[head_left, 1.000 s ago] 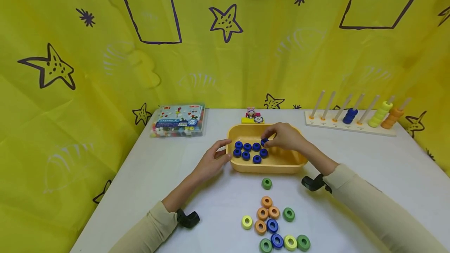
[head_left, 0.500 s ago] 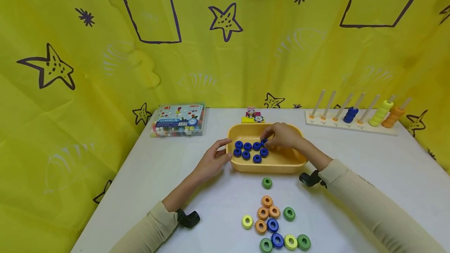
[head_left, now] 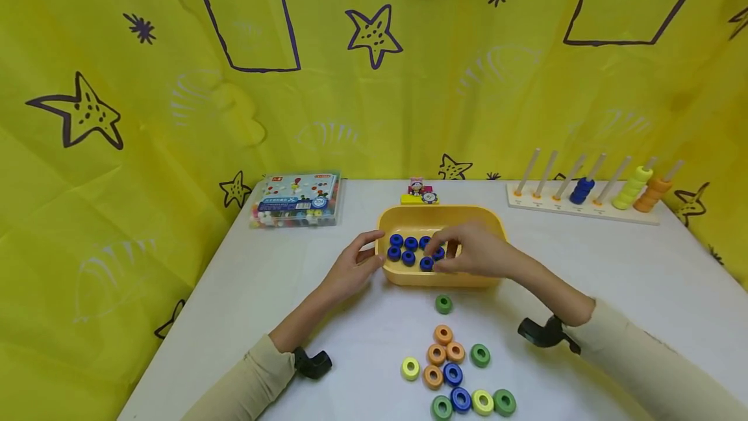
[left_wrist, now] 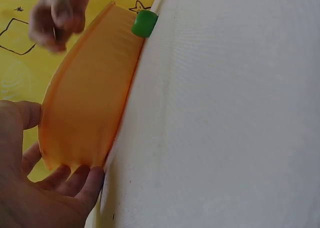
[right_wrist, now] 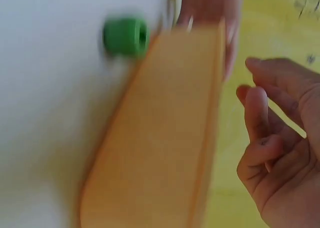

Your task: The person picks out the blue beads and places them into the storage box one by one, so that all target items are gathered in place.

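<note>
My left hand point(head_left: 350, 269) grips the left end of a yellow-orange plastic tray point(head_left: 441, 279), thumb and fingers at its rim and end wall. In the left wrist view, the fingers lie against the wall of the tray point(left_wrist: 95, 92). Several blue ring beads point(head_left: 408, 257) sit in the left half of the tray. Over the tray's middle hovers my right hand point(head_left: 476, 252), thumb and index finger apart, partly covering the beads. The right wrist view shows the right hand point(right_wrist: 280, 143) with loosely bent fingers and nothing between them.
In front of the tray lie a green bead point(head_left: 443, 305) and several orange, yellow, blue and green beads point(head_left: 452, 374). At the back stand a boxed bead set point(head_left: 298, 200), a small figure toy point(head_left: 417, 192) and a peg rack point(head_left: 584, 211) with coloured rings.
My right hand has come away from the blue bead at the tray's back and moved toward the front, its fingers spreading. The left hand stays at the tray's end.
</note>
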Action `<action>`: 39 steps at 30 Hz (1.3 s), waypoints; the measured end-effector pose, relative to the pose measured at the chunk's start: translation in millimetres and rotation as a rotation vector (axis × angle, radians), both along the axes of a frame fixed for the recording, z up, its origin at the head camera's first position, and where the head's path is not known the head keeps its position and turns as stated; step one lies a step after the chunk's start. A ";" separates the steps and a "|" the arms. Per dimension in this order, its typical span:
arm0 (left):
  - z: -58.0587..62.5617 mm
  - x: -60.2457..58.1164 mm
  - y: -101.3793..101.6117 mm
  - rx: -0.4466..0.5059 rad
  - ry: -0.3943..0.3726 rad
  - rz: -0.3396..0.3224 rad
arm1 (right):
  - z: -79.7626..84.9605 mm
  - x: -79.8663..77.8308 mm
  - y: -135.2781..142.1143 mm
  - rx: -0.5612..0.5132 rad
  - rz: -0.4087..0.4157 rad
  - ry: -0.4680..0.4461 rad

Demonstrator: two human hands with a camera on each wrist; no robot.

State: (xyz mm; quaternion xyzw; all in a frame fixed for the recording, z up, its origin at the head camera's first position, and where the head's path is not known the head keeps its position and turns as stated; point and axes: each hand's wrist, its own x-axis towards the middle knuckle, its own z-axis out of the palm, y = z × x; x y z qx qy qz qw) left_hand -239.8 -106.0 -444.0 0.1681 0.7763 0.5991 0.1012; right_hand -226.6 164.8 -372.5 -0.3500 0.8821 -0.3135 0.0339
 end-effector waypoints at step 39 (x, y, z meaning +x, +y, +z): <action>-0.9 0.0 -0.8 -0.017 -0.011 0.003 | -57.0 160.2 9.6 -0.059 -0.034 -0.413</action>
